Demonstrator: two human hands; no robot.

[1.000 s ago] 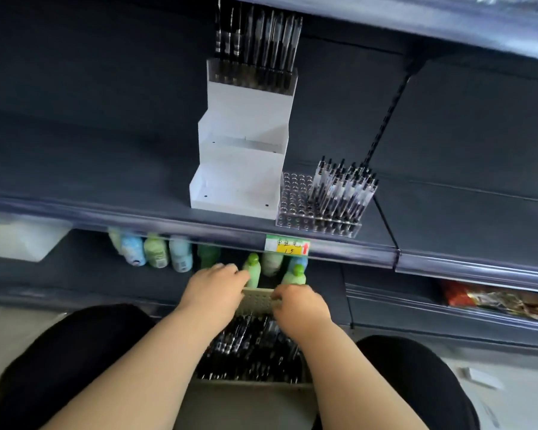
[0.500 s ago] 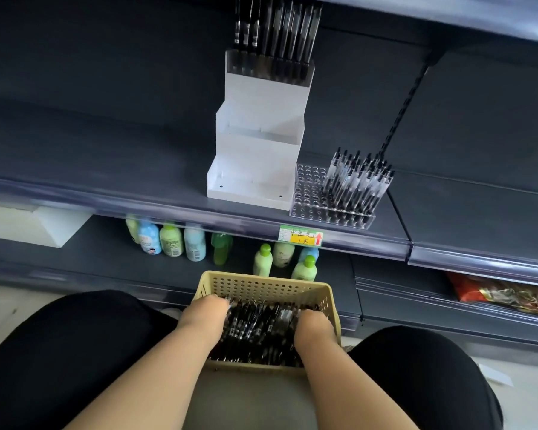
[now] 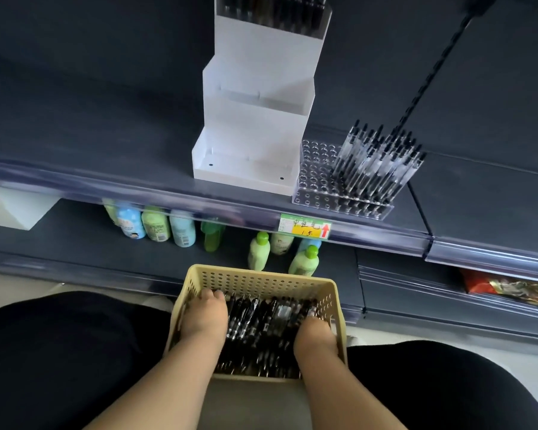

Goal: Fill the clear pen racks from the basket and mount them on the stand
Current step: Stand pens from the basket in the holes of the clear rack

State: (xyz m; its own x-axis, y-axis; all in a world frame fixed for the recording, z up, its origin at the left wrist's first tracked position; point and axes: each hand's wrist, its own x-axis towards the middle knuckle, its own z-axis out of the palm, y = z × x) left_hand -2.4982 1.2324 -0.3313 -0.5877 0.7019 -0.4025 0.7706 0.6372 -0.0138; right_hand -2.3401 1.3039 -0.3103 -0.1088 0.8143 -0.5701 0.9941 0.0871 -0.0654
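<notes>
Basket (image 3: 263, 282), tan, perforated, sits low centre between the person's knees, in front of the shelving. It is full of loose black pens (image 3: 263, 324) lying in a heap. Both hands are down inside it. Left hand (image 3: 204, 318) is at the basket's left side, knuckles up, fingertips dug into the pens near the far wall. Right hand (image 3: 316, 335) is at the right wall, fingers buried among the pens. Cannot tell whether either hand is gripping pens or just resting on them; the fingers are hidden.

On the shelf (image 3: 75, 169) above, a clear pen rack (image 3: 316, 184) lies flat near the front edge: its left holes are bare and its right part is packed with upright clear-barrel pens (image 3: 376, 162), black caps up. Just beside it on the left, touching or nearly so, stands the white stepped stand (image 3: 255, 125); its two lower steps carry nothing. The top step holds another rack of dark pens (image 3: 280, 12), cut off by the frame edge.

A price label (image 3: 305, 226), green and yellow with a red arrow, is on the shelf edge below the rack. On the lower shelf are small pastel bottles (image 3: 156, 225), a white box (image 3: 10, 207) far left, and red snack packets (image 3: 510, 288) at right. Black trouser legs (image 3: 59, 352) flank the basket.
</notes>
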